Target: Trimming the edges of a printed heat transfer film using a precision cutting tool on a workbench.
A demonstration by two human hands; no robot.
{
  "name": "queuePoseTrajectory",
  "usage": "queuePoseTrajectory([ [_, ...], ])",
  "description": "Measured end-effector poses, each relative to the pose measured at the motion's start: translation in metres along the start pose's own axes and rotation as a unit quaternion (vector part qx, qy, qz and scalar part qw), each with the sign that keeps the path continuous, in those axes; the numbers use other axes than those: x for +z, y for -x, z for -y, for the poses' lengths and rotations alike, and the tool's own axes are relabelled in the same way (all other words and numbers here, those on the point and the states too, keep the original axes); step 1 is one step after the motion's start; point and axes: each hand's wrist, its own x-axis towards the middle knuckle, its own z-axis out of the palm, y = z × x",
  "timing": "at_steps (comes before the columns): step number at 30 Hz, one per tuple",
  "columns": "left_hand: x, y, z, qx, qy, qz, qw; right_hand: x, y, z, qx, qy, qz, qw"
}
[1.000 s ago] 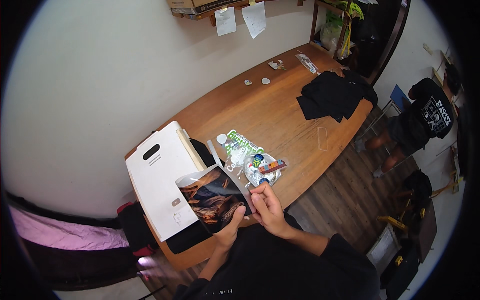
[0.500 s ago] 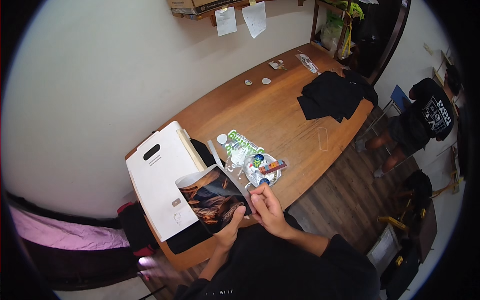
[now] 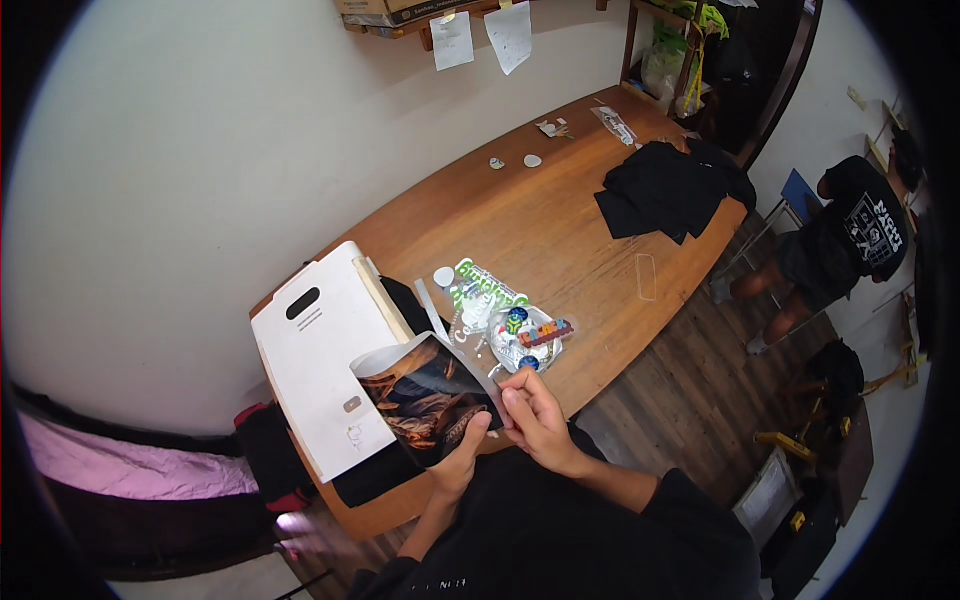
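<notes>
A glossy sheet [image 3: 425, 390] with a dark brown and orange picture is held up over the near side of the wooden table, its pale upper-left edge curling. My left hand [image 3: 462, 458] grips its lower right part, thumb on the printed face. Close beside it, my right hand [image 3: 540, 425] is closed in a pinch at the sheet's right edge; the fingertips hide exactly what lies between them. Just beyond the hands are green-lettered film cut-outs [image 3: 490, 285], a clear piece with blue, green and white designs [image 3: 515, 320], and a small multicoloured strip [image 3: 547, 333].
A white flat panel [image 3: 330, 350] with a dark oval opening lies at left, black cloth [image 3: 375, 485] under it. Folded black clothing [image 3: 665, 195] rests on the table's [image 3: 570, 220] far right, with small cut-outs [image 3: 532, 161] at the back. Another person [image 3: 855, 225] stands at right, turned away.
The sheet and both hands have barely shifted; the grip looks the same.
</notes>
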Motion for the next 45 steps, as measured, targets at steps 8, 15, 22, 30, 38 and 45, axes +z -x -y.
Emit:
queuePoseTrajectory([
  [8, 0.0028, -0.0002, -0.0043, -0.024, 0.001, -0.015, 1.000, 0.0028, 0.0002, 0.0048, 0.021, -0.022, -0.012, 0.999],
  [15, -0.0024, -0.0009, -0.0001, -0.004, 0.006, -0.008, 1.000, 0.0019, 0.0016, 0.0032, 0.029, -0.014, -0.007, 0.999],
  [22, 0.0002, -0.0035, -0.0038, 0.002, 0.025, -0.006, 1.000, 0.0007, 0.0020, 0.0047, 0.027, -0.011, 0.007, 1.000],
  [30, 0.0012, -0.0027, -0.0039, -0.001, 0.011, -0.011, 1.000, 0.0013, 0.0030, 0.0038, 0.029, -0.027, -0.002, 0.999],
  [38, 0.0013, 0.0016, -0.0049, -0.036, -0.022, -0.022, 0.999, -0.0005, 0.0003, -0.0023, -0.002, -0.010, 0.006, 1.000],
  [45, 0.0041, 0.0031, -0.0018, -0.033, -0.011, -0.021, 0.999, 0.0028, -0.0016, -0.0012, -0.008, 0.003, -0.026, 1.000],
])
